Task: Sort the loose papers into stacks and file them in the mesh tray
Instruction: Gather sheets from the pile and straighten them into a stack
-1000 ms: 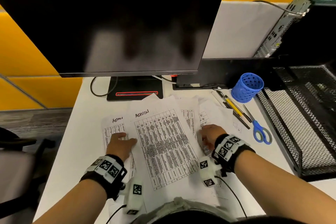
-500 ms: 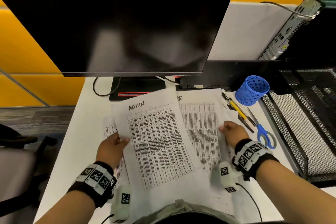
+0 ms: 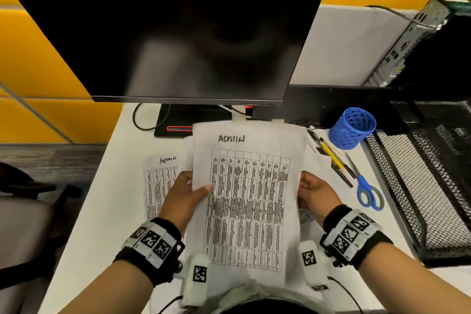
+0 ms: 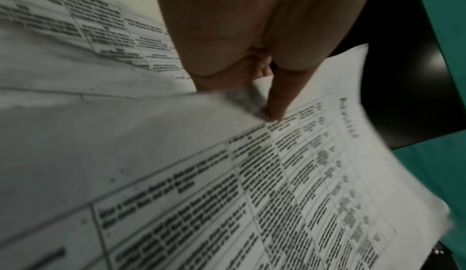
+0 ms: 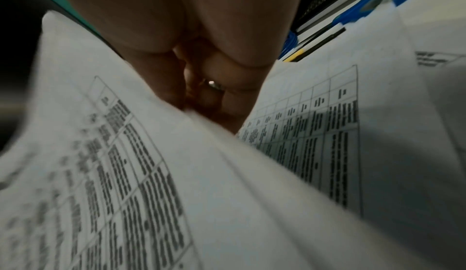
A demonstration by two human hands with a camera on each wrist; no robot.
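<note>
I hold a stack of printed sheets (image 3: 248,201) topped by a page headed ADMIN, lifted off the white desk (image 3: 102,211). My left hand (image 3: 190,190) pinches its left edge, thumb on top, as the left wrist view shows with the thumb (image 4: 279,102) on the page (image 4: 290,184). My right hand (image 3: 309,190) grips the right edge; in the right wrist view its fingers (image 5: 216,94) curl at the sheets' edge (image 5: 141,174). Another ADMIN sheet (image 3: 159,181) lies flat on the desk to the left. The black mesh tray (image 3: 430,186) stands at the right.
A dark monitor (image 3: 178,28) stands just behind the papers, its base (image 3: 175,125) on the desk. A blue mesh pen cup (image 3: 353,127), pens (image 3: 331,155) and blue-handled scissors (image 3: 367,191) lie between the papers and the tray. A computer case (image 3: 420,46) sits behind the tray.
The spread-out sheets have been gathered into one stack under the ADMIN page. Both hands closed in on its side edges and raised it off the desk.
</note>
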